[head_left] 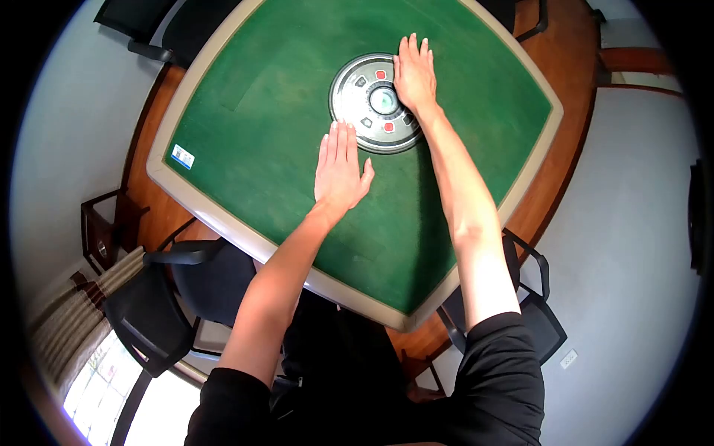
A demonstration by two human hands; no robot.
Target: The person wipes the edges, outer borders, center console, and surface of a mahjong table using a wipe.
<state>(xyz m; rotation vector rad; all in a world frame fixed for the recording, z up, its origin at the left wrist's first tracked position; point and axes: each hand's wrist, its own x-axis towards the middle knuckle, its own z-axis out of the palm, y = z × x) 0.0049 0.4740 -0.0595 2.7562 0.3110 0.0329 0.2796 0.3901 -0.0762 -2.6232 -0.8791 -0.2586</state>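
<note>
A round silver and black control disc [346,93] with red buttons and a pale centre sits in the middle of the green table top [282,149]. My left hand [342,165] lies palm down with its fingers stretched out, the fingertips at the disc's near left edge. On the disc's right side, my right hand [415,73] is laid flat, covering part of its rim, with the fingertips pointing to the far side. Neither hand holds anything.
The table has a beige raised border [216,212]. A small white and blue sticker [183,157] is at its left corner. Black chairs stand at the lower left [152,320], lower right [541,327] and upper left [197,33]. A small wooden stand [100,241] is at the left.
</note>
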